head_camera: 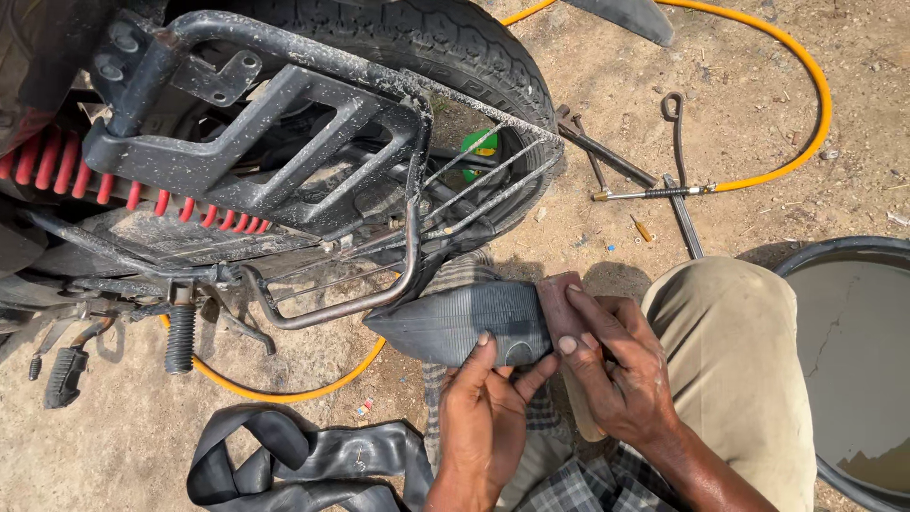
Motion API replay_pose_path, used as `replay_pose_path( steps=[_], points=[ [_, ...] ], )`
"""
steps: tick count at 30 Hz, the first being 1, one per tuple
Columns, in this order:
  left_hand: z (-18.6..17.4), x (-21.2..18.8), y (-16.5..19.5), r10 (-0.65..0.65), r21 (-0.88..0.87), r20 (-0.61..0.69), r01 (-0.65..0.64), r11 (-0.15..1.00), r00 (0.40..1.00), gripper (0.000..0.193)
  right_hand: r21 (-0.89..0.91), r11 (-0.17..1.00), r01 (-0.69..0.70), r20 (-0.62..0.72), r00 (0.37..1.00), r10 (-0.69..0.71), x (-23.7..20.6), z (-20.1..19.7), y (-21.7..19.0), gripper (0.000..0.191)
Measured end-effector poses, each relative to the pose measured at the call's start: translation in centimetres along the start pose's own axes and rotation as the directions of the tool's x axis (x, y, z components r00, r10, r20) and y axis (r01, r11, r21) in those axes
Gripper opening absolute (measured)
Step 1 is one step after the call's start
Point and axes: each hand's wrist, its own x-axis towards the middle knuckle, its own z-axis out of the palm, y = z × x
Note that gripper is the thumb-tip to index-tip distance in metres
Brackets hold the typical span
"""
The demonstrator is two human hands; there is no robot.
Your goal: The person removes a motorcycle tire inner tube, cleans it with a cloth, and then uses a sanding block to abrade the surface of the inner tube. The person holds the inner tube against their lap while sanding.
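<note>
Both hands (545, 374) hold inner tube (464, 322) lengthwise left-right.

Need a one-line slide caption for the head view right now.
Left hand steadies a folded black inner tube while the right hand presses a reddish block against it, beside a motorcycle rear wheel.

We see hard, bright sunlight from above, casting short dark shadows on the dusty tan ground (313, 446); focus stays sharp, and the edges bend slightly outward.
</note>
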Motion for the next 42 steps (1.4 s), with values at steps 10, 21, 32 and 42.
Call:
replay_pose_path(
  steps=[10,21,32,42],
  points=[
    [2.2,1.1,0.1,-0.041,-0.026,-0.058,0.039,0.999,0.997,0.022,-0.078,0.997,-0.014,-0.042,0.999,0.011,0.2,-0.3,-0.5,0.047],
    [-1.2,2.9,-2.2,0.229,-0.163,0.392,-0.177,0.971,0.891,0.016,-0.27,0.935,0.232,0.015,0.971,-0.237,1.0,3.0,-2.2,0.053],
    [-0.9,2.7,-2.2,0.195,-0.043,0.186,-0.19,0.981,0.963,0.017,-0.351,0.858,0.374,0.004,0.917,-0.398,0.4,2.7,-2.7,0.047],
    [-1.3,3.0,-3.2,0.188,-0.011,0.084,-0.188,0.982,0.979,0.016,-0.349,0.854,0.387,0.011,0.912,-0.409,-0.6,2.4,-3.1,0.046]
  ],
)
